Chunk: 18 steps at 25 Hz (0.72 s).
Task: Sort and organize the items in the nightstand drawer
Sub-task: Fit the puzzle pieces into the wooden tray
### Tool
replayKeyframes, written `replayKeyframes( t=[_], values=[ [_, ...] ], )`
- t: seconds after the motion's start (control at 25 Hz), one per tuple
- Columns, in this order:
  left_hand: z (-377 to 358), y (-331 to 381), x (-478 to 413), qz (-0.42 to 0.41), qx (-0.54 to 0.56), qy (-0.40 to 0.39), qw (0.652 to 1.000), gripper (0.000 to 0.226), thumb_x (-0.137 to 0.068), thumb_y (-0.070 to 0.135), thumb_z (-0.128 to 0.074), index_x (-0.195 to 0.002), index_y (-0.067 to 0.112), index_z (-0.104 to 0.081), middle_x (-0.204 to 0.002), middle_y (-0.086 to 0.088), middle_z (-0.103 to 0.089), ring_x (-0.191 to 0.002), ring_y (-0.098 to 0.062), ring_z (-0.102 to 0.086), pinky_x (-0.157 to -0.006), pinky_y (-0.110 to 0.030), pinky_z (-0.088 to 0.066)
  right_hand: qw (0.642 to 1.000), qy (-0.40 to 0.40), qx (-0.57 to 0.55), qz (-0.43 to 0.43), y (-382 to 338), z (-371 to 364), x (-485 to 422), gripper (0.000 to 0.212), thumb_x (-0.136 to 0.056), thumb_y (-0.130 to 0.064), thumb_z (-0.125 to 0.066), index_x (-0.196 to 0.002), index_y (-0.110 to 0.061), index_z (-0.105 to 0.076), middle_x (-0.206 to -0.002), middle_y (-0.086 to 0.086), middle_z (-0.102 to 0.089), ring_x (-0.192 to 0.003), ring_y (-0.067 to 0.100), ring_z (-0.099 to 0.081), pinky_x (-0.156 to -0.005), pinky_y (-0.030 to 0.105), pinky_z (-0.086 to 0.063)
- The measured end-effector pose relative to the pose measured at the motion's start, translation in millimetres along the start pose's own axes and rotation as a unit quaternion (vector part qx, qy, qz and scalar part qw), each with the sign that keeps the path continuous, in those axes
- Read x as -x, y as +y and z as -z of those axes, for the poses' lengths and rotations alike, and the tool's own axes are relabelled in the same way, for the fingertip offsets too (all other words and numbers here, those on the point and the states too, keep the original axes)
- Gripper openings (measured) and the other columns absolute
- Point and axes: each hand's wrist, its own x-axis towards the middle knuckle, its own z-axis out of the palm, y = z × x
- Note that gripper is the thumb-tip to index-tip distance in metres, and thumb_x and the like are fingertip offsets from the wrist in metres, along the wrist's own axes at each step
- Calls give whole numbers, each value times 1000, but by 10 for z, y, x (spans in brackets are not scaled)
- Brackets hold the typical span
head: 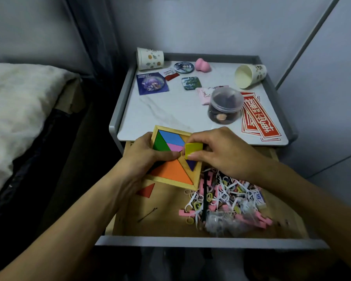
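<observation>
1. Drawer (pixel 190 241) pulled out; open floor at its left; clutter pile (pixel 227 199) at right.
2. Left hand (pixel 144 157) grips the puzzle tray (pixel 170 129) over the drawer's back; right hand (pixel 221 153) pinches a yellow square (pixel 194 150) above it.

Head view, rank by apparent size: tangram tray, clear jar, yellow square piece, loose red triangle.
1. tangram tray
2. clear jar
3. yellow square piece
4. loose red triangle
The square is held nearer the camera, so the last two are unsure.

- Puzzle tray (pixel 170 182) in the left hand (pixel 144 157): pale bare wood, matt.
- Yellow piece (pixel 194 150) in the right hand (pixel 221 153): painted, smooth.
- Jar (pixel 225 106) beyond the right hand: clear glossy plastic.
- Drawer floor (pixel 160 220) beneath both: raw matt wood.
</observation>
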Motion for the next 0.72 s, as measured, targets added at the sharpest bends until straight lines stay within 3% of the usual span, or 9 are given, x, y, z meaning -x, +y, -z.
replayKeyframes(
  t=[0.12, 0.28, 0.48, 0.56, 0.72],
  values=[
    [-9, -2, -10, 7, 16, -11, 1000, 54, -67, 2, -81, -118, 8, -62, -102, -10, -75, -94, -30, -71, -79, -36, -57, 1000, -8, 19, 5, 15, 1, 6, 13, -88, -28, -71, -98, -21, -73, -89, -6, -68, -80, 4, -60, -70, 23, -47],
    [7, 14, -1, 14, 29, -5, 999, 49, -70, 3, -81, -115, 9, -64, -100, -9, -75, -91, -29, -72, -77, -36, -58, 999, -11, 20, 27, 3, -20, 10, 19, -86, -29, -73, -99, -16, -76, -98, -6, -66, -94, 7, -57, -85, 30, -45],
    [8, 1, 11, 19, 31, 1, 999, 52, -67, 1, -81, -115, 8, -63, -100, -10, -75, -92, -29, -72, -76, -35, -58, 999, -10, 29, 37, -13, -20, 54, 17, -92, -33, -65, -96, -23, -77, -85, -3, -67, -79, 7, -57, -72, 30, -44],
    [13, 0, 6, 19, 40, 2, 999, 54, -65, 2, -82, -116, 7, -63, -101, -10, -75, -92, -30, -72, -79, -37, -58, 999, 9, -11, 44, -16, -25, 44, 20, -95, -31, -60, -95, -17, -76, -83, -3, -66, -79, 8, -58, -70, 29, -44],
    [14, 10, 13, 18, 45, 1, 999, 47, -70, 3, -81, -114, 10, -65, -100, -9, -75, -91, -29, -73, -82, -39, -59, 987, 92, -134, 8, 16, -11, 1, 23, -95, -27, -57, -101, -13, -75, -91, 2, -65, -88, 18, -62, -80, 44, -49]
  ],
)
